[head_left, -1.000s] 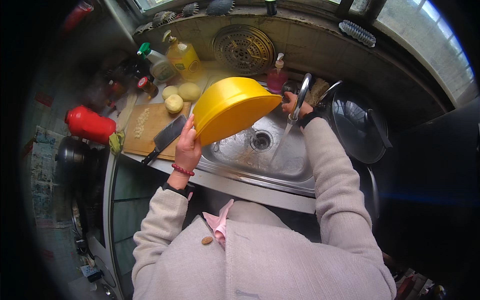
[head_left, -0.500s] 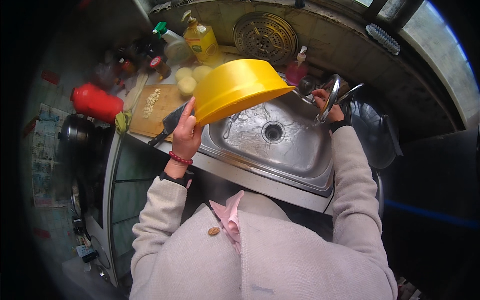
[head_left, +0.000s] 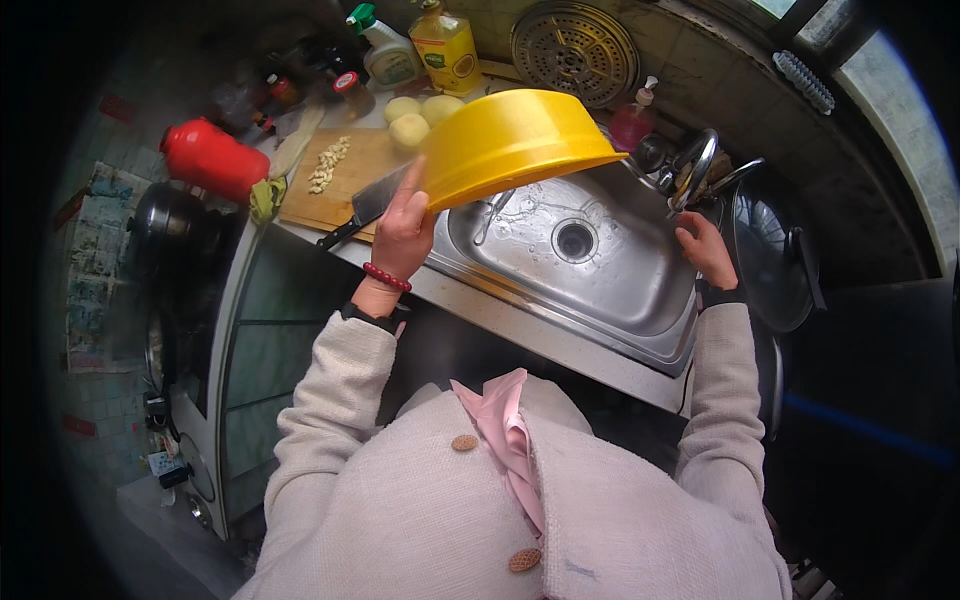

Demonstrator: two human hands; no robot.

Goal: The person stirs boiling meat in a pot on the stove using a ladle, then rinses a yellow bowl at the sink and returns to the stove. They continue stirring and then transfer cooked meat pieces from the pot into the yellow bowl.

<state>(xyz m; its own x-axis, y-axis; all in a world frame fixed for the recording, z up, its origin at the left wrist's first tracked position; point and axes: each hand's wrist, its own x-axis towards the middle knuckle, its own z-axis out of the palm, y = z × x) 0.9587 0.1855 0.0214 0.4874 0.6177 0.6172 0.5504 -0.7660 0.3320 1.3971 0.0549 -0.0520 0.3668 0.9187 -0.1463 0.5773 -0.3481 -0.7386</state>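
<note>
My left hand is closed on the near left rim of a yellow basin, which is held tilted above the steel sink. The basin's inside is turned out of sight. At the sink's right side my right hand is empty, its fingers apart and loosely bent, just below the curved chrome faucet and off its handle. The sink basin is wet around the round drain.
Left of the sink, a wooden cutting board bears chopped pale pieces, a cleaver and peeled potatoes. Bottles stand behind. A round perforated steel rack leans on the wall; a glass lid is at right.
My right hand has left the faucet handle and come down toward the sink's right edge. The basin stays in my left hand, and the whole view has shifted.
</note>
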